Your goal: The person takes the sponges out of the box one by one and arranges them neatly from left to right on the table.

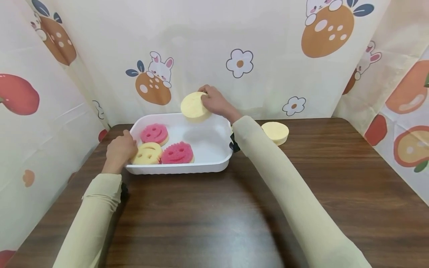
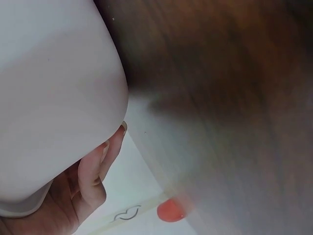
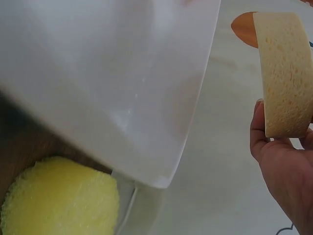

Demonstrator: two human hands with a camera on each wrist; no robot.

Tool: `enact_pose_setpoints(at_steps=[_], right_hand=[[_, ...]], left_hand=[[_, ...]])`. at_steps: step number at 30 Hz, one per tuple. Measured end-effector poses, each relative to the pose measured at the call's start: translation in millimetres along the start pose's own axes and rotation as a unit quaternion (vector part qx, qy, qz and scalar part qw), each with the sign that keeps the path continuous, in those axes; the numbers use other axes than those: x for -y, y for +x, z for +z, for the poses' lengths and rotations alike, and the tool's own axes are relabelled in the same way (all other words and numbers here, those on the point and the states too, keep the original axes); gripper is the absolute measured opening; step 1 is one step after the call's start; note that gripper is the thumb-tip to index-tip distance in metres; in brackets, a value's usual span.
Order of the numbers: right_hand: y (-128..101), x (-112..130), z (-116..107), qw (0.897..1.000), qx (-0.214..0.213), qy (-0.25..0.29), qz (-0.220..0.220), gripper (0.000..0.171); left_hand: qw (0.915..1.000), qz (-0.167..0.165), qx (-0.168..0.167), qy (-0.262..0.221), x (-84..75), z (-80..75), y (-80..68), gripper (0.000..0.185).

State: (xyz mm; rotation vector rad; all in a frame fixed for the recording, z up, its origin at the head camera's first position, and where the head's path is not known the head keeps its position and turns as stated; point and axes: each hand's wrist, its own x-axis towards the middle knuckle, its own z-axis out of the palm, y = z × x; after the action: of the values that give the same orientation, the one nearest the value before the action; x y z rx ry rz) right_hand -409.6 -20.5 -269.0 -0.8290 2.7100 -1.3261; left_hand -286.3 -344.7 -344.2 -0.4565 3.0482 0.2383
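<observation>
My right hand grips a round pale-yellow sponge by its edge, held tilted above the far side of a white tray. In the right wrist view, the sponge shows its thick porous side, with fingers and thumb at its lower end. My left hand holds the tray's left end. The left wrist view shows its fingers against the outside of the tray wall. Inside the tray lie two pink smiley sponges and a yellow smiley sponge, the yellow one close to the left hand.
Right of the tray, a round yellow sponge rests on the dark wooden table, partly behind the right sleeve. A patterned curtain stands along the table's back and sides, close behind the tray.
</observation>
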Motion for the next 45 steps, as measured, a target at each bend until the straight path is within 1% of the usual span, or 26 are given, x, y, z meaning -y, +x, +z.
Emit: enact_pose_setpoints(at_steps=[5, 10, 19, 27, 33, 38, 45], right_hand=[[-6.1, -5.2, -7.7, 1.000, -0.007, -0.005, 0.009, 0.037], [-12.2, -10.8, -17.5, 1.000, -0.008, -0.007, 0.024, 0.037], [-25.2, -20.3, -37.4, 0.999, -0.012, -0.019, 0.046, 0.038], [-35.5, -35.0, -49.9, 0.998, -0.008, -0.021, 0.063, 0.038], [-41.8, -41.3, -59.1, 0.997, -0.013, -0.038, 0.063, 0.040], [-48.0, -44.3, -65.9, 0.997, -0.017, -0.038, 0.065, 0.040], [-57.3, -52.7, -73.2, 0.997, -0.017, -0.038, 0.071, 0.040]], left_hand=[[1.0000, 0.000, -0.004, -0.005, 1.0, 1.8, 0.6, 0.055], [1.0000, 0.002, -0.005, -0.006, 1.2, -0.3, -0.1, 0.055], [1.0000, 0.003, 0.000, -0.009, 2.8, -4.2, 0.0, 0.057], [0.9999, 0.002, 0.008, -0.011, 0.4, -4.8, -0.6, 0.055], [0.9999, 0.008, 0.008, -0.008, 0.6, -3.8, -3.1, 0.053], [0.9999, 0.015, -0.002, -0.008, 0.8, -5.3, -4.7, 0.055], [0.9998, 0.014, 0.001, -0.012, -0.7, -4.7, -5.3, 0.056]])
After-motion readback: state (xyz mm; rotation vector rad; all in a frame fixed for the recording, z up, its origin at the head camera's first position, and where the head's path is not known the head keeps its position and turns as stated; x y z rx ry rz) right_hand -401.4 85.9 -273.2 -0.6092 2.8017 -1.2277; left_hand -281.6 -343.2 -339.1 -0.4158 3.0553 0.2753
